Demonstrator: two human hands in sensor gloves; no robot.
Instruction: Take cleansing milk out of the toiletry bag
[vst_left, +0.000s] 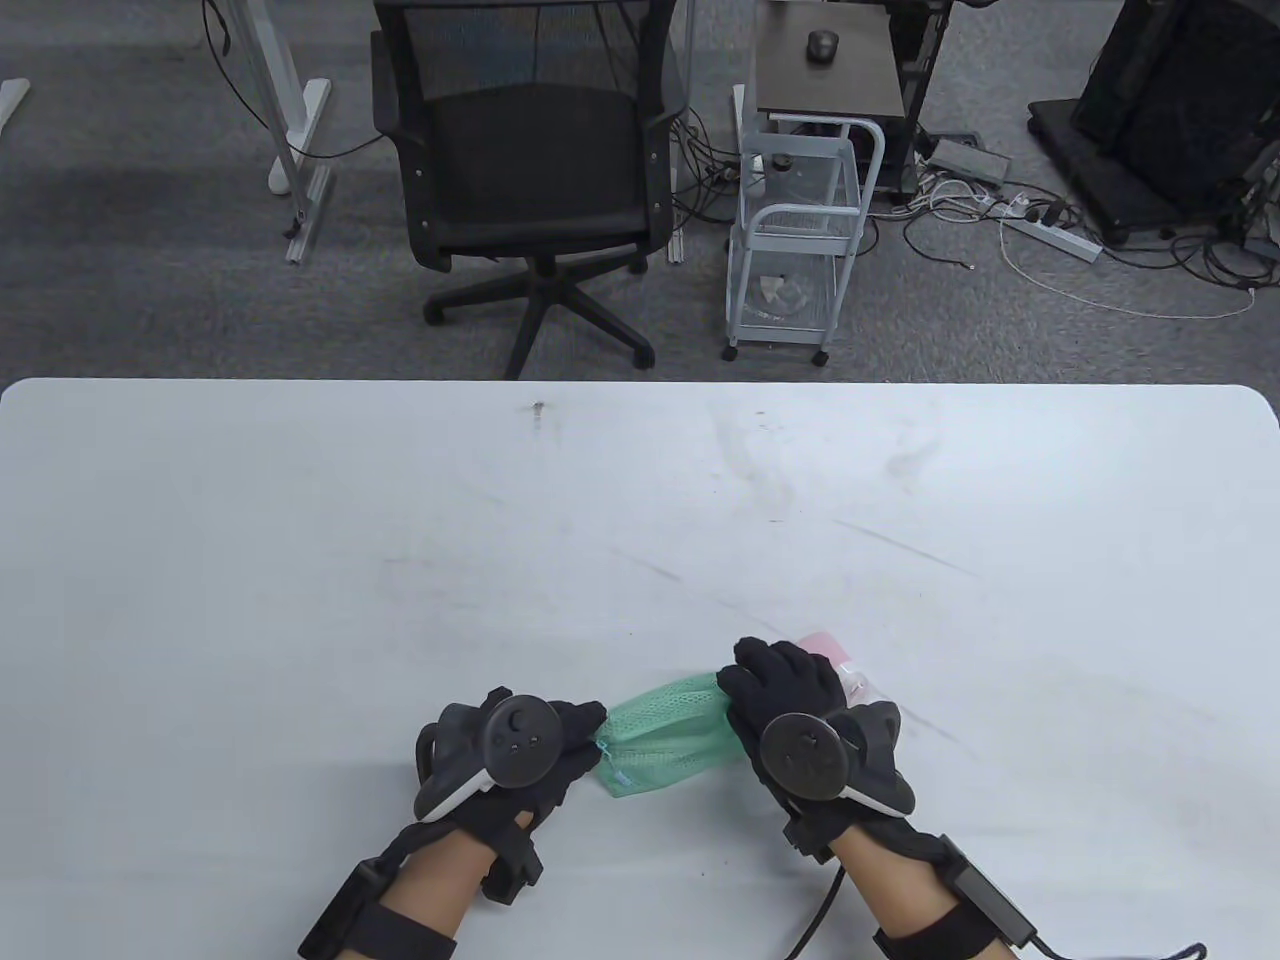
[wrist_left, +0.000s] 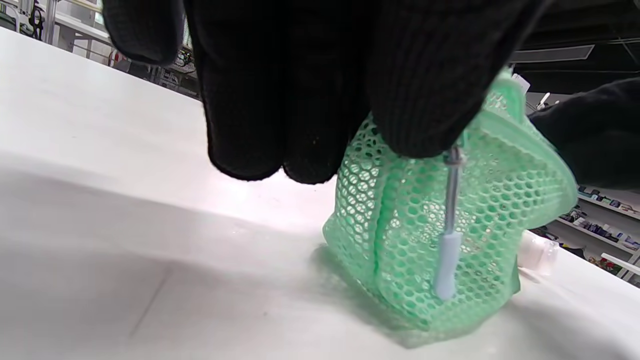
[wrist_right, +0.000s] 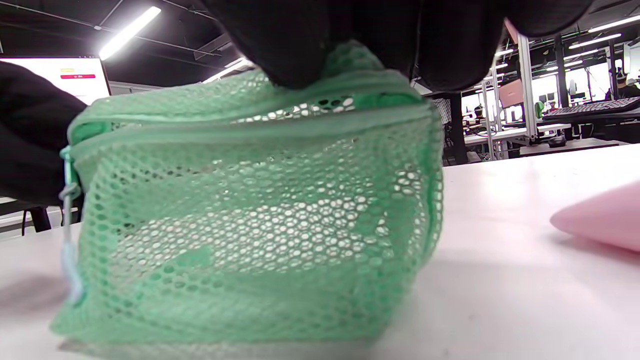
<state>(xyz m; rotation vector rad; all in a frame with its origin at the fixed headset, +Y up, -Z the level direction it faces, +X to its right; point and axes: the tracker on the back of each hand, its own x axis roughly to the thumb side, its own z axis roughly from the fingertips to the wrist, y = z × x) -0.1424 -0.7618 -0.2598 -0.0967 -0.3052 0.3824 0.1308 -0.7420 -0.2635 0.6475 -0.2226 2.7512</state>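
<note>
A green mesh toiletry bag (vst_left: 665, 735) sits on the white table (vst_left: 400, 560) between my hands. My left hand (vst_left: 585, 735) pinches the bag's left end at the zip slider (wrist_left: 452, 156); the pale blue zip pull (wrist_left: 446, 265) hangs down. My right hand (vst_left: 760, 680) grips the top of the bag's right end (wrist_right: 350, 75). A pink tube (vst_left: 825, 645), seemingly the cleansing milk, lies on the table outside the bag, just beyond my right hand. It also shows in the right wrist view (wrist_right: 600, 220), and its clear cap (wrist_left: 537, 252) shows in the left wrist view.
The table's far edge (vst_left: 640, 383) lies well beyond the hands. On the floor behind it stand a black office chair (vst_left: 530, 170) and a white wire trolley (vst_left: 795, 240).
</note>
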